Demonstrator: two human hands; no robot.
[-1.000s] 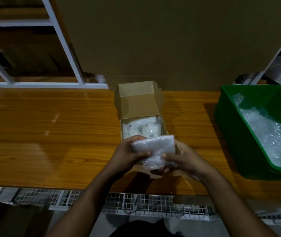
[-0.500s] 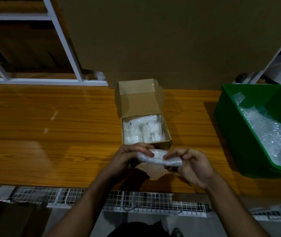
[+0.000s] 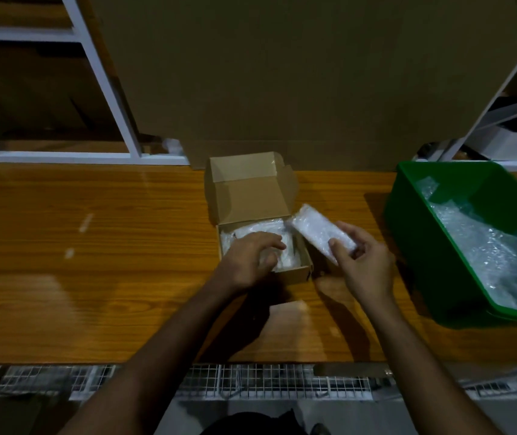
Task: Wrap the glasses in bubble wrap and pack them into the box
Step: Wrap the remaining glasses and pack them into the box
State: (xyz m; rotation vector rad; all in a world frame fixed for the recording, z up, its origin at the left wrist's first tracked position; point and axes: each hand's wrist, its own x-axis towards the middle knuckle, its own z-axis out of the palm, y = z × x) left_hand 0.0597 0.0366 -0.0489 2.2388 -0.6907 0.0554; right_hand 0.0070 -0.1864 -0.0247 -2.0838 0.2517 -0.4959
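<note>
left hand (image 3: 252, 257) moved into box (image 3: 295, 273), open over wrapped glasses (image 3: 269, 229), right hand (image 3: 365, 262) fingers gripping bundle (image 3: 320, 230)

The small open cardboard box (image 3: 251, 196) is plain tan-brown, and the bubble-wrapped bundle (image 3: 321, 231) beside it is milky white with a fine dotted bubble pattern. The long wooden table (image 3: 94, 262) is glossy orange-brown with darker lengthwise grain streaks, while the rectangular plastic bin (image 3: 414, 221) is bright green and holds clear, silvery bubble wrap (image 3: 483, 246). The metal shelf frame (image 3: 106, 89) is white, and the large cardboard sheet (image 3: 282, 73) behind is dull brown.
</note>
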